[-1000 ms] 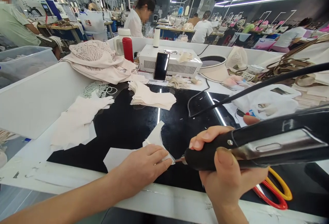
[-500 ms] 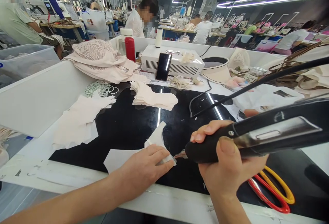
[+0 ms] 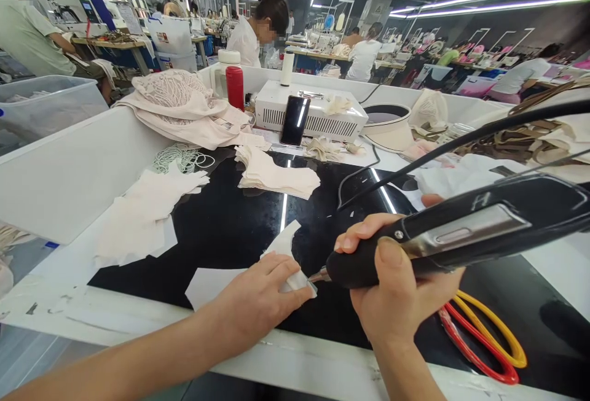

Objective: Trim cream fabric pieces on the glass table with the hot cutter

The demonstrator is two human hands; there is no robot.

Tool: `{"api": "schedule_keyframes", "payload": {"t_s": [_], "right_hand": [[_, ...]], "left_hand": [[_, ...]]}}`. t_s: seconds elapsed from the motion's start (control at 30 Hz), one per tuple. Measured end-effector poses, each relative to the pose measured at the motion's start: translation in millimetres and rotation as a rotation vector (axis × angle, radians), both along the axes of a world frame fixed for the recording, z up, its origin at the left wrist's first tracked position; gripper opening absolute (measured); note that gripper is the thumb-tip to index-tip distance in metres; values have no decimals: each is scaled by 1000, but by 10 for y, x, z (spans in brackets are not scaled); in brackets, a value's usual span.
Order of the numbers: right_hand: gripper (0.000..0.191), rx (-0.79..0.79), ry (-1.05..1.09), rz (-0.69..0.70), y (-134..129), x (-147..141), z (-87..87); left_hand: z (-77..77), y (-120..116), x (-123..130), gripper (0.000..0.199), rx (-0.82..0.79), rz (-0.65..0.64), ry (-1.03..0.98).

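Note:
My right hand is wrapped round a black corded handheld cutter. Its thumb lies along the near side, and the narrow metal tip points left. That tip meets the right edge of a small curved piece of off-white fabric on the glossy black board. My left hand holds this piece down, with fingers and thumb closed on it and covering its middle. A greyish edge shows along its right end; I cannot tell whether it is a template. A flat white sheet lies partly under the left hand.
Stacks of cut fabric lie left and at the back. Scissors with red and orange handles rest beside my right wrist. Behind are a phone, a vented white box and a red bottle. The cutter's black cable crosses on the right.
My right hand and the cutter have shifted slightly left, with the tip still at the fabric's right edge. My left hand stays in nearly the same place on the fabric.

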State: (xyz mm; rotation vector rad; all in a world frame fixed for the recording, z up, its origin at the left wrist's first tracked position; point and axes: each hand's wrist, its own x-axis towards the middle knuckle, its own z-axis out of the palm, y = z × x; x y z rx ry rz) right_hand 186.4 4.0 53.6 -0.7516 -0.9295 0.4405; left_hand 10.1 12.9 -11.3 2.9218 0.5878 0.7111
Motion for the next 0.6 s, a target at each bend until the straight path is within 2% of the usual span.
{"api": "schedule_keyframes", "payload": {"t_s": [0.13,0.37,0.6], "right_hand": [[51,36,34,0,61,-12,-2],[50,-14,2,22,90,-58,-35],[51,-22,-11,30,7,-48,-14]], "left_hand": [[-6,13,2,30,-9,-4,4],[1,-27,15,27,-45,19,-36],[25,-70,-74,27,-51,17,75]]}}
